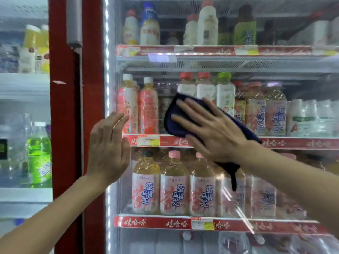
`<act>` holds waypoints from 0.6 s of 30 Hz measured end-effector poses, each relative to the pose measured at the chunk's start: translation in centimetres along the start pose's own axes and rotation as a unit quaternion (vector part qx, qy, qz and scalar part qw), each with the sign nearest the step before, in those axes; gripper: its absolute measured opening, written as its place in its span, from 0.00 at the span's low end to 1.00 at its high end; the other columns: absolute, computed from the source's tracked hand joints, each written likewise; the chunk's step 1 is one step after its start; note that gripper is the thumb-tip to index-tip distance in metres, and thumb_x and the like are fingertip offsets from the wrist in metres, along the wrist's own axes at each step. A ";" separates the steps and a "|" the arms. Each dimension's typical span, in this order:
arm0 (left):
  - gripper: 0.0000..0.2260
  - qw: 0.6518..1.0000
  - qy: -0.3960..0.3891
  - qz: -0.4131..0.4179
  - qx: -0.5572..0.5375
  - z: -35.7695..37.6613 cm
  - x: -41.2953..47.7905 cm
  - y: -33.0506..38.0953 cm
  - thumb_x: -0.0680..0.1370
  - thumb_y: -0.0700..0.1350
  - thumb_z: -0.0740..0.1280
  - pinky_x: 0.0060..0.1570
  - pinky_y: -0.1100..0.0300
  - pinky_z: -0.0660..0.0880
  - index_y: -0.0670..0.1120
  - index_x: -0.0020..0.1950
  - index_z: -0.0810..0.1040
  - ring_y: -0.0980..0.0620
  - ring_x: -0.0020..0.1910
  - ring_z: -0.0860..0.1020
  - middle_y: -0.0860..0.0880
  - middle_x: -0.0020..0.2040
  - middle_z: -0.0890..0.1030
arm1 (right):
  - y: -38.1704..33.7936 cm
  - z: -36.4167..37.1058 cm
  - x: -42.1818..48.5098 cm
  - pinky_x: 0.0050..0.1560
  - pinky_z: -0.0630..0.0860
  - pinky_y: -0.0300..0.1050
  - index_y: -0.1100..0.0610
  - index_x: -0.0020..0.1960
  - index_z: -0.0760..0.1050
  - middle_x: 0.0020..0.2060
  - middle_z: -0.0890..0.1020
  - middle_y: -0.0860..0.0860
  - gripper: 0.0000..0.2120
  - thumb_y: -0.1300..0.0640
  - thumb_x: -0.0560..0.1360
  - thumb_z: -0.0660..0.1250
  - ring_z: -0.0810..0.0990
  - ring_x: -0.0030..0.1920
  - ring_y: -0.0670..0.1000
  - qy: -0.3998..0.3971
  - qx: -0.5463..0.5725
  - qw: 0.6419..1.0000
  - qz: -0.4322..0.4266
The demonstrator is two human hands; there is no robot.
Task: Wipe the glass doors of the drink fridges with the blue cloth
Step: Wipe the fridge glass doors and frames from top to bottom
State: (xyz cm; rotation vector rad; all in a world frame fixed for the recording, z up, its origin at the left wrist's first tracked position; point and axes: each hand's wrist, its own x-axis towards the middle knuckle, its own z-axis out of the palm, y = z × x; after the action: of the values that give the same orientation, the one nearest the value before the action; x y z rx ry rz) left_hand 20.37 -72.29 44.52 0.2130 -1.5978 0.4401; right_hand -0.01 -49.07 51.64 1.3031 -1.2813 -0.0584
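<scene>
The glass door (238,208) of the drink fridge fills the middle and right of the view. My right hand (211,129) lies flat with spread fingers on the dark blue cloth (174,123), pressing it against the glass at the middle shelf. A tail of the cloth hangs down below my wrist. My left hand (108,143) is open, fingers together, held up at the door's left edge beside the lit frame; whether it touches the glass I cannot tell.
A red door frame (64,125) with a grey handle (74,22) stands at left. Beyond it is a second fridge (23,88) holding a green bottle. Shelves of bottled drinks with red price strips sit behind the glass.
</scene>
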 end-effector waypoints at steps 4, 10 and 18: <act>0.23 1.000 0.003 0.020 0.001 0.8 -0.5 -0.7 0.81 0.43 0.57 0.77 0.42 0.59 0.39 0.76 0.69 0.42 0.77 0.65 0.40 0.74 0.70 | -2.2 0.7 3.8 0.82 0.46 0.62 0.56 0.84 0.52 0.84 0.51 0.58 0.31 0.44 0.85 0.50 0.48 0.84 0.57 0.044 0.003 0.992 0.118; 0.23 0.999 0.004 0.014 -0.050 0.5 -0.7 -0.9 0.81 0.41 0.57 0.79 0.44 0.57 0.38 0.76 0.68 0.44 0.78 0.65 0.41 0.75 0.70 | -12.4 2.8 -0.9 0.83 0.44 0.60 0.61 0.84 0.53 0.83 0.52 0.58 0.32 0.47 0.85 0.55 0.48 0.84 0.56 0.026 0.062 0.997 0.043; 0.24 1.000 -0.004 0.022 0.012 -1.2 -2.5 -5.2 0.83 0.41 0.54 0.80 0.45 0.54 0.37 0.79 0.65 0.45 0.81 0.62 0.41 0.78 0.67 | -6.0 0.5 4.9 0.83 0.47 0.58 0.55 0.84 0.53 0.83 0.53 0.54 0.28 0.47 0.87 0.50 0.50 0.84 0.53 -0.002 0.039 0.997 -0.061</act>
State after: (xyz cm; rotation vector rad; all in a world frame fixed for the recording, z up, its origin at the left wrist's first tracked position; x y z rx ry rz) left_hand 23.74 -76.82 42.87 0.1986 -1.6089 0.4946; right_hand 5.10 -54.82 50.39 1.4489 -1.2164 -0.0978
